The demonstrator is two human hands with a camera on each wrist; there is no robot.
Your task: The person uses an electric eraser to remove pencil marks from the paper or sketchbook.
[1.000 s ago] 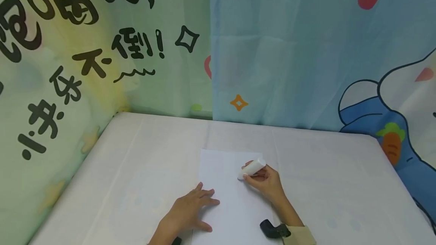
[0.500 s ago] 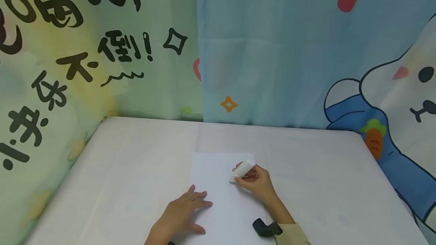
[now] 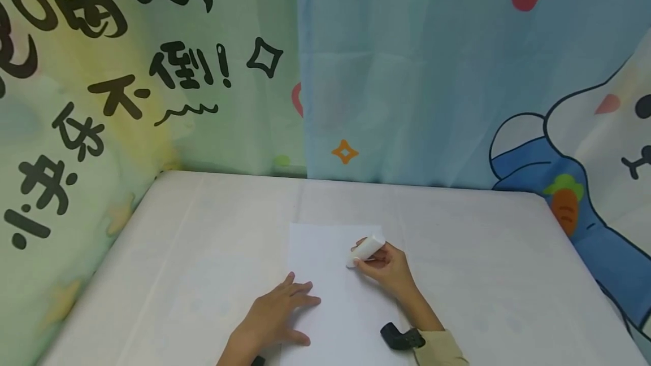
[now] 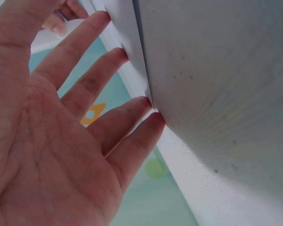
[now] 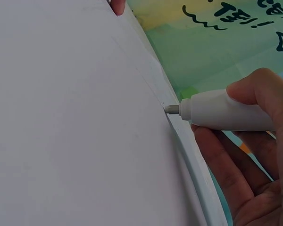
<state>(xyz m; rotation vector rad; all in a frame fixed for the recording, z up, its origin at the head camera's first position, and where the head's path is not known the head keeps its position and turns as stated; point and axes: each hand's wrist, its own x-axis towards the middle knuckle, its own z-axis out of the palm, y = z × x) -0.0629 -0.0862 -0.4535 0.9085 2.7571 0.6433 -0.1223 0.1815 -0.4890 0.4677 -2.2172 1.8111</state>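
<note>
Head view: left hand (image 3: 277, 310) is fingertips-down at 9 o'clock on the paper (image 3: 341, 321), fingers spread, palm lifted, probably so it doesn't slide. Right hand (image 3: 393, 273) angles in from 5 o'clock, pinching a chunky white pen (image 3: 367, 248) at the paper's 1 o'clock, tilted, likely for control. Can't tell if the tip's actually touching.

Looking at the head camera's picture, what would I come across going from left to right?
Black lettering on the backdrop → the left hand → a white pen-like tool, held by the right hand → the printed carrot.
</note>
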